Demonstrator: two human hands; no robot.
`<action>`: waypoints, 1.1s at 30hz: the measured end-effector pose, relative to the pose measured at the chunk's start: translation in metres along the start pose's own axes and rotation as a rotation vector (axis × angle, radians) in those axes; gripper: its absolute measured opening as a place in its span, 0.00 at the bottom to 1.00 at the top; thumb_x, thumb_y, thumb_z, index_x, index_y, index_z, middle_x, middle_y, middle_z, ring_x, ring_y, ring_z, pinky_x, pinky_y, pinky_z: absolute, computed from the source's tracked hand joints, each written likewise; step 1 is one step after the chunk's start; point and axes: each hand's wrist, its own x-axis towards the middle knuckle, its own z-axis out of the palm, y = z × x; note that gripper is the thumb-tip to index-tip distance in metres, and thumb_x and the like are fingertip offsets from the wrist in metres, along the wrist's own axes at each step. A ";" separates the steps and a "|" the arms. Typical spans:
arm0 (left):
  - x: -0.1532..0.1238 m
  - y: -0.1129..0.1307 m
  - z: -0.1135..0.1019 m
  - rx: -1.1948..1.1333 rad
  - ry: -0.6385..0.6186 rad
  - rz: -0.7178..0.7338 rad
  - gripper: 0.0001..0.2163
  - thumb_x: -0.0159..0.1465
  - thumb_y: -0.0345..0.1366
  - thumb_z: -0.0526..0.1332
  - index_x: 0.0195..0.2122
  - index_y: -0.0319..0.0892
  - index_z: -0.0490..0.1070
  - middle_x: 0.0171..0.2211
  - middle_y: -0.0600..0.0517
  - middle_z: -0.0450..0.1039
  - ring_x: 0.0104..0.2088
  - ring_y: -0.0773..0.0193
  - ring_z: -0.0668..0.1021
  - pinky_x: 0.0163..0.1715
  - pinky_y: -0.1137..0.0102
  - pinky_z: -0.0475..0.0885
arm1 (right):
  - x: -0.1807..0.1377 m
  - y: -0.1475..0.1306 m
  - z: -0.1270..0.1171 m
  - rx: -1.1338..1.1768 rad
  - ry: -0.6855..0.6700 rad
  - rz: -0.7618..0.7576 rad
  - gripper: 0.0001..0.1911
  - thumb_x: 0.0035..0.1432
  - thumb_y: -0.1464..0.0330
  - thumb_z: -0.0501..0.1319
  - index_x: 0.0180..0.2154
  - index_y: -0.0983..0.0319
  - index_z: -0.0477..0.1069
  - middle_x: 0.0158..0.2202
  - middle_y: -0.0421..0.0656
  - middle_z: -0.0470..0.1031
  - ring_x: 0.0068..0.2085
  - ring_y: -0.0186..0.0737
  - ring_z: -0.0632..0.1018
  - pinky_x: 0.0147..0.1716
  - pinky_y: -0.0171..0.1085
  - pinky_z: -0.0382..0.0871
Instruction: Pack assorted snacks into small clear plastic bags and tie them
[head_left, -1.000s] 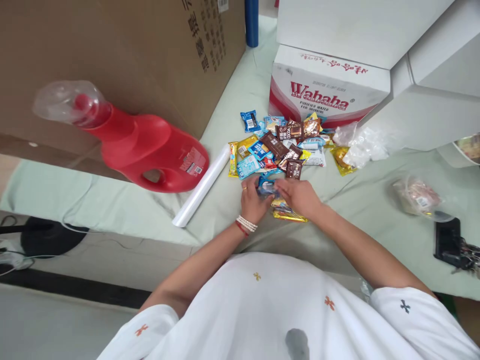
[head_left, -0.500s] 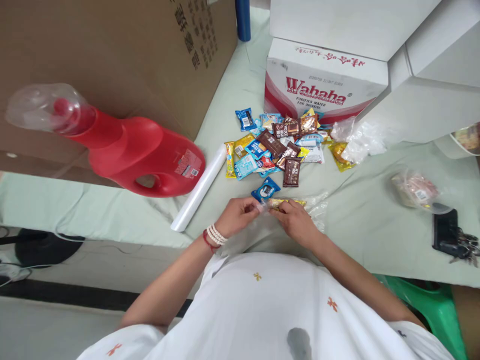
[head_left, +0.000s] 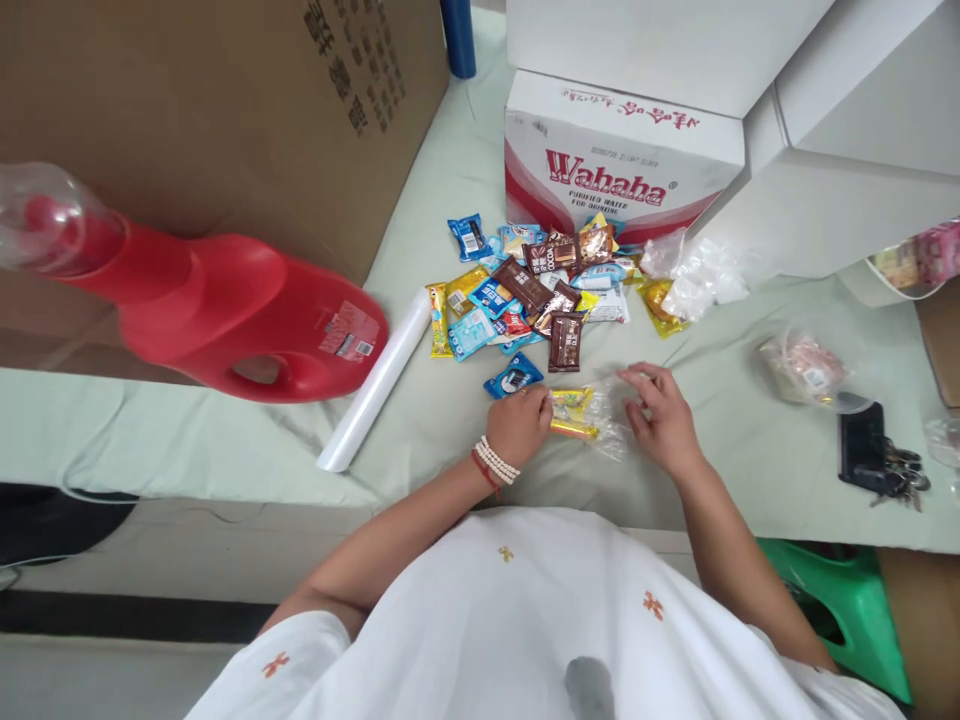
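Note:
My left hand [head_left: 519,428], with a beaded bracelet, is closed on the left end of a clear plastic bag [head_left: 611,425]. Inside the bag lie yellow-wrapped snacks [head_left: 574,429]. Just right of the bag, my right hand [head_left: 660,415] is held with its fingers apart and nothing in them. A blue snack packet [head_left: 514,375] lies right beyond my left hand. Farther back is a heap of small wrapped snacks, among them a brown packet [head_left: 565,341] and a light blue packet [head_left: 472,333].
A white plastic roll [head_left: 379,385] lies beside a red jug [head_left: 255,315] at left. Behind the snacks stands a Wahaba carton [head_left: 615,165]. Crumpled clear plastic [head_left: 705,280], a tied bag of food [head_left: 806,365] and a black case with keys [head_left: 877,455] are at right.
My right hand has left the bag and moved right, its fingers opening. My left hand has shifted onto the bag's left end. The view has turned slightly right.

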 end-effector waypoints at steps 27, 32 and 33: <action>-0.024 -0.025 0.013 0.117 0.049 0.536 0.26 0.68 0.46 0.61 0.64 0.42 0.66 0.55 0.38 0.73 0.55 0.45 0.74 0.52 0.53 0.70 | -0.043 -0.002 0.021 -0.106 -0.290 -0.261 0.21 0.66 0.75 0.55 0.55 0.53 0.77 0.46 0.48 0.80 0.52 0.53 0.72 0.52 0.54 0.67; -0.021 -0.022 0.022 0.196 0.083 0.522 0.20 0.71 0.30 0.55 0.63 0.46 0.68 0.56 0.41 0.74 0.61 0.48 0.71 0.52 0.54 0.69 | -0.022 -0.019 -0.004 -0.277 -0.471 -0.365 0.22 0.66 0.76 0.53 0.56 0.57 0.75 0.45 0.51 0.77 0.52 0.51 0.72 0.48 0.45 0.69; -0.021 -0.021 0.022 0.202 0.087 0.524 0.20 0.71 0.29 0.54 0.63 0.47 0.68 0.57 0.41 0.74 0.62 0.48 0.71 0.52 0.54 0.69 | -0.017 -0.022 -0.008 -0.322 -0.516 -0.347 0.21 0.67 0.75 0.53 0.56 0.57 0.75 0.45 0.51 0.76 0.46 0.48 0.74 0.42 0.41 0.69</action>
